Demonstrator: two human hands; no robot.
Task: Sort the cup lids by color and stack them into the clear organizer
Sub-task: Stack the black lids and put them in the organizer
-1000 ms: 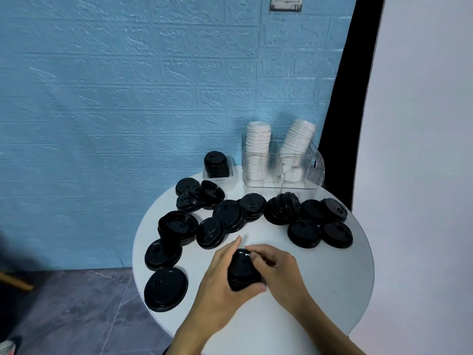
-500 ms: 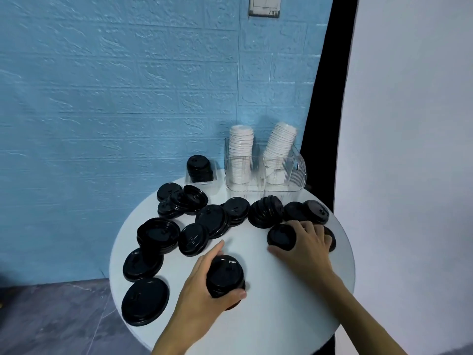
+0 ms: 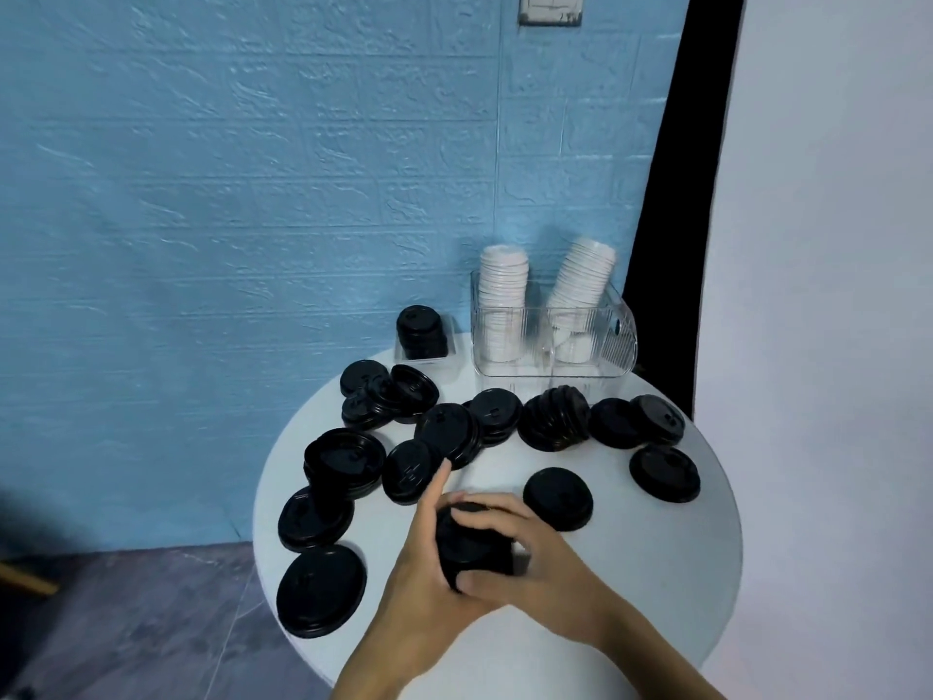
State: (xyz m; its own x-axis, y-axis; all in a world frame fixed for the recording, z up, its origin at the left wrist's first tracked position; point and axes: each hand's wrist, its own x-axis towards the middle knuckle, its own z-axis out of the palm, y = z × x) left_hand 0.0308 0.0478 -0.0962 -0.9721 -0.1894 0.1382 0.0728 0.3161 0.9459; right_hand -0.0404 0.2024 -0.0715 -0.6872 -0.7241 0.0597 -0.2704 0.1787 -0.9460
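While the left hand [image 3: 421, 573] and right hand [image 3: 535, 558] are gripping a short stack of black lids [image 3: 472, 545] above the round white table [image 3: 656, 573], loose black lids [image 3: 558, 497] are lying around it. Behind, beside a blue wall [image 3: 252, 194], the clear organizer [image 3: 613, 341] is holding white lids [image 3: 502, 290].

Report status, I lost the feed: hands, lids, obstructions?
Left hand and right hand both grip black lid stack. Organizer holds white lids. Loose black lids between.
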